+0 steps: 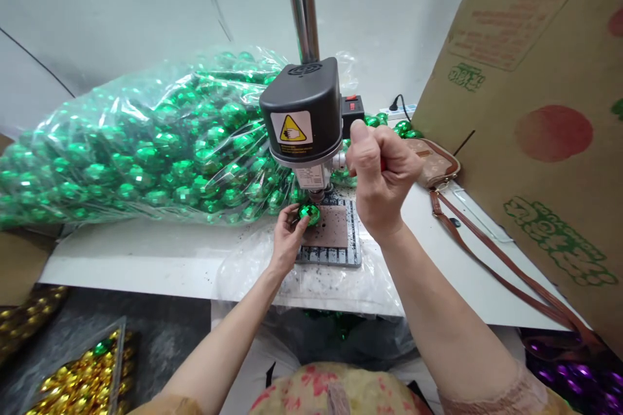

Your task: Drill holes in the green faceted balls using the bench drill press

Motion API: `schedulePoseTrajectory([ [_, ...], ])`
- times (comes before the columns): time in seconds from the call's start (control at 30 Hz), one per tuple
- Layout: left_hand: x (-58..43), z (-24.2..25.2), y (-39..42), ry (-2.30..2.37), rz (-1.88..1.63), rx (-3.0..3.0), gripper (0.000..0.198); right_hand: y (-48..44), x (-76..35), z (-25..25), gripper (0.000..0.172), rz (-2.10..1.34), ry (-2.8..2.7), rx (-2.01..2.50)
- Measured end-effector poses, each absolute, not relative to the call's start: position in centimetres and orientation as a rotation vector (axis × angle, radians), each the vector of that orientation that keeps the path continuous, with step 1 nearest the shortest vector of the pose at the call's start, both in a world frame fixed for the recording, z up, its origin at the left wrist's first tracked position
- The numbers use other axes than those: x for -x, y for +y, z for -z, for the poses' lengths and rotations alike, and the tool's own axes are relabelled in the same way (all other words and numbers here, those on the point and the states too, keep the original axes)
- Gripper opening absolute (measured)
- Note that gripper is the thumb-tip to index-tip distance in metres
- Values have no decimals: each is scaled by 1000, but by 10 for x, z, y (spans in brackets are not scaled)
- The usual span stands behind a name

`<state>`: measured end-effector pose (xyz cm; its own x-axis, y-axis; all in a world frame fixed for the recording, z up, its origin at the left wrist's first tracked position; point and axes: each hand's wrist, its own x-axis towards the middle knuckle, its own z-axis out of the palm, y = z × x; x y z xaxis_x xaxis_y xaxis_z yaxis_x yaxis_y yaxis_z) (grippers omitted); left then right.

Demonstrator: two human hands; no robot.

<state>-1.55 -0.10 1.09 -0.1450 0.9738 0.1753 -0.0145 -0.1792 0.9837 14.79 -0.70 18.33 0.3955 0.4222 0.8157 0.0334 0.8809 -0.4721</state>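
My left hand [288, 238] pinches a shiny green faceted ball [310, 214] between thumb and fingers. The ball sits directly below the chuck [317, 195] of a small black bench drill press [304, 110]; whether a bit touches it is too small to tell. Under it lies a brown board [334, 228] on the slotted grey base plate [354, 253], with dark specks scattered about. My right hand [382, 175] is closed in a fist around the drill press's feed handle at the right side; a bit of red shows by the fingers, the rest of the handle is hidden.
A big clear bag of green balls [146, 149] fills the table's left and back. At right stand a cardboard box [540, 142] and a small brown bag [431, 159] with a long strap. Clear plastic sheeting [253, 272] covers the front edge. Gold balls [78, 382] are lower left.
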Motion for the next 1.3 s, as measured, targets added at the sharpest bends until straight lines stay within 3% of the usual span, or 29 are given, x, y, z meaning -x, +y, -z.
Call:
schedulePoseTrajectory([
  [0.4, 7, 0, 11, 1077, -1320, -1449, 68, -9, -148, -184, 46, -221, -1172, 499],
  [0.7, 3, -6, 1, 1122, -1196, -1648, 55, -9, -147, -187, 47, -261, -1143, 478],
  [1.3, 0, -13, -5, 1089, -1195, -1698, 52, -9, -145, -154, 50, -91, -1166, 429],
])
